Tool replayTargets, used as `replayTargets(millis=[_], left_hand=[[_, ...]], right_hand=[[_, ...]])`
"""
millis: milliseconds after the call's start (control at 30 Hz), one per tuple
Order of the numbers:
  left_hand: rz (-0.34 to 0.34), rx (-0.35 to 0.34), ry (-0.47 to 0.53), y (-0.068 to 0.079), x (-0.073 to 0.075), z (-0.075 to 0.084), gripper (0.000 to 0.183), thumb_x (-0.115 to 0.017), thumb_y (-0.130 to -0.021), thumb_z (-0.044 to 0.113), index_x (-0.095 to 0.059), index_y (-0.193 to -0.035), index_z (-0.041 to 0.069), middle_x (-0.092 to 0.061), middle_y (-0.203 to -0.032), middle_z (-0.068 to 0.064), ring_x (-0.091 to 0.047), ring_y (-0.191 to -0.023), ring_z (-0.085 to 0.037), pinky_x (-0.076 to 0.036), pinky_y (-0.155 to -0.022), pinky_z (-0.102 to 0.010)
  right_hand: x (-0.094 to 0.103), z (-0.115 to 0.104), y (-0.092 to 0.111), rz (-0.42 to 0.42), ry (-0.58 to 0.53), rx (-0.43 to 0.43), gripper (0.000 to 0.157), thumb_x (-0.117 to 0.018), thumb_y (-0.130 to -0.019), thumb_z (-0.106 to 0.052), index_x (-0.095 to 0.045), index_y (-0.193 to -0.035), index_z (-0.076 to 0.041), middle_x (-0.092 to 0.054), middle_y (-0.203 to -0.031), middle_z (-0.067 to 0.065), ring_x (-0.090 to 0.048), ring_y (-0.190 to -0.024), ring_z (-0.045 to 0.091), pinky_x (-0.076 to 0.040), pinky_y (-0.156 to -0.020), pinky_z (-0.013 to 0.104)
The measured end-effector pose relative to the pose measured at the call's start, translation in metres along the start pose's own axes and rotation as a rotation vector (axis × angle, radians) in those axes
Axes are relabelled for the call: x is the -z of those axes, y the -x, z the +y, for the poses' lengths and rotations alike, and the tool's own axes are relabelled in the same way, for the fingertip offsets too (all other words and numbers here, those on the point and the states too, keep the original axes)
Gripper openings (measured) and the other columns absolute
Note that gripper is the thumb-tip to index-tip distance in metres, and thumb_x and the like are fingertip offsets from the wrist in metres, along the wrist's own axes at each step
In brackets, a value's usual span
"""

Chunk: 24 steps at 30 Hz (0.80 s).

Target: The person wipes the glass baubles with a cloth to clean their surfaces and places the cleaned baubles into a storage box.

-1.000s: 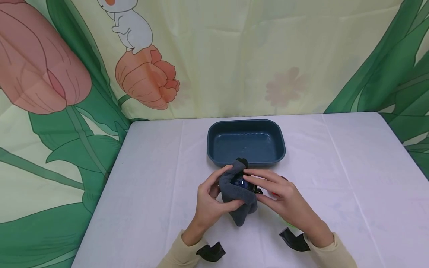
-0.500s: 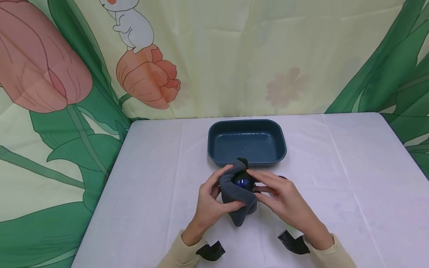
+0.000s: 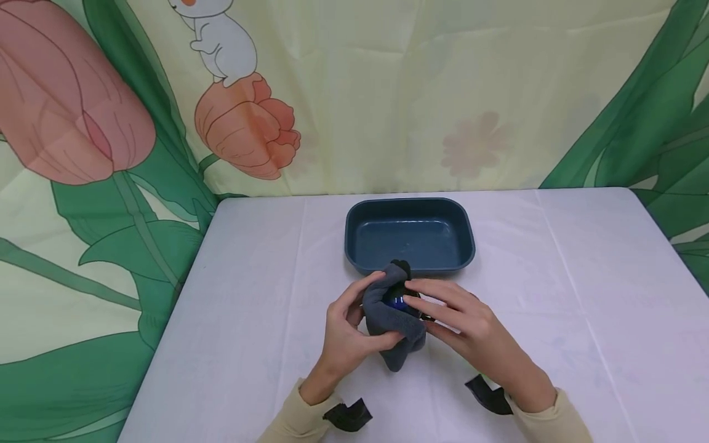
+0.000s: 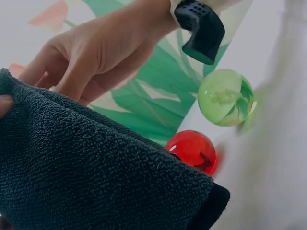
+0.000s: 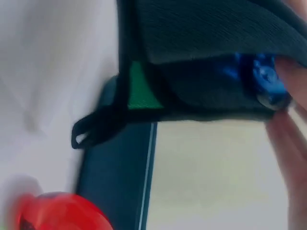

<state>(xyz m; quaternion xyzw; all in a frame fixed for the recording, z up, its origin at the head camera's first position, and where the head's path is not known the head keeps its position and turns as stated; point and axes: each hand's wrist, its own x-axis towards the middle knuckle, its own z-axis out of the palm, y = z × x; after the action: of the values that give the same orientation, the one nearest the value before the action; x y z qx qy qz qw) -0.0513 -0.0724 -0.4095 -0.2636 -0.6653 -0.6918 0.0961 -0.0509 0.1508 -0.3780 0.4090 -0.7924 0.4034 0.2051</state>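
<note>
My left hand (image 3: 350, 332) grips a dark grey towel (image 3: 378, 312) from its left side, thumb across the front. A glossy dark blue ball (image 3: 396, 302) shows in the towel's fold. My right hand (image 3: 468, 314) pinches at the ball from the right, index and middle fingers over it and thumb below by the cloth's edge. In the right wrist view the blue ball (image 5: 266, 79) shines between fingers and towel, beside a black loop (image 5: 91, 130) and green tag (image 5: 142, 88). The towel (image 4: 96, 163) covers most of the lower left wrist view, hiding the ball.
A dark blue rectangular tub (image 3: 350, 243) stands on the white-covered table (image 3: 260, 295) just beyond the towel. A red ball (image 4: 193, 150) and a clear light green ball (image 4: 226, 97) lie on the table near the right hand. Flowered cloth (image 3: 354, 98) hangs behind.
My right fingers drew back off the blue ball half a second ago, baring more of it, and now lie over it again. The left hand keeps its grip on the towel.
</note>
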Motion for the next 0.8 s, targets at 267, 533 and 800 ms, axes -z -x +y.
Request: replayTargets(millis=[267,533,800], left_hand=[[-0.005,0.0,0.026,-0.001,0.0,0.0,0.077,-0.08,-0.07,-0.013,-0.049,-0.14,-0.002,-0.055,-0.137,-0.025,-0.063,-0.12,-0.023,-0.052,-0.1,-0.038],[-0.022,0.002,0.063,0.0,0.001,0.002,0.078,-0.08,-0.07,-0.016,-0.048,-0.14,-0.005,-0.052,-0.139,-0.026,-0.061,-0.123,-0.023,-0.049,-0.104,-0.038],[-0.041,-0.058,0.029,-0.001,0.002,0.001,0.08,-0.078,-0.067,-0.021,-0.046,-0.139,-0.009,-0.052,-0.138,-0.029,-0.059,-0.125,-0.022,-0.048,-0.105,-0.037]], right_hand=[[-0.003,-0.003,-0.001,0.031,0.029,0.022,0.042,-0.05,-0.102,-0.034,-0.067,-0.128,-0.006,-0.062,-0.132,0.012,-0.058,-0.122,0.021,-0.041,-0.108,0.017],[0.003,-0.013,-0.005,-0.024,-0.33,-0.418,0.051,-0.074,-0.085,-0.001,-0.062,-0.134,-0.007,-0.064,-0.131,0.013,-0.063,-0.115,0.006,-0.057,-0.087,0.022],[0.002,-0.013,-0.002,-0.045,-0.32,-0.492,0.056,-0.075,-0.084,0.0,-0.06,-0.137,-0.011,-0.063,-0.133,0.01,-0.062,-0.114,0.005,-0.058,-0.086,0.025]])
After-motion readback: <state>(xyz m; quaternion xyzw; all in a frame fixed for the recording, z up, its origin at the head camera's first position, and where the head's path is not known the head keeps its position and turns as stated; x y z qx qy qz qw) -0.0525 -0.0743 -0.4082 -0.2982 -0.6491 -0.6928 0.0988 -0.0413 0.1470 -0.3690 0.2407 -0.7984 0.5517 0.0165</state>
